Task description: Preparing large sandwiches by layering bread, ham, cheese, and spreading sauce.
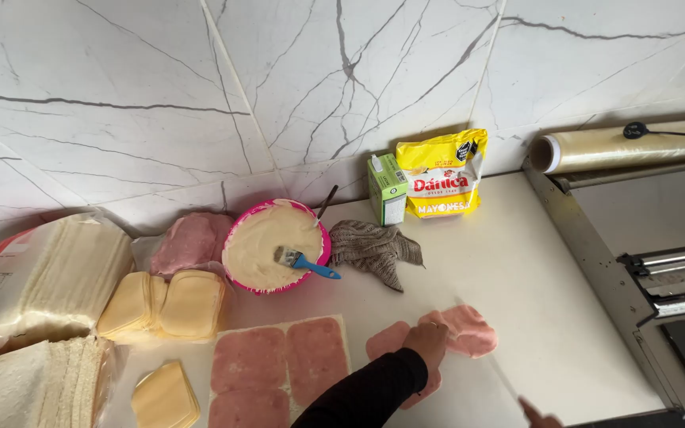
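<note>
Taking the pink bowl of cream as the landmark: far to its left sat the bagged bread stack, and just left of it the cheese slices. Below the bowl, ham-topped bread lay on the desk. Down and to the bowl's right, the left hand pressed flat, unclenched, on loose ham slices. Farther right, at the bottom edge, only the right hand's fingertips showed; its grip could not be told.
</note>
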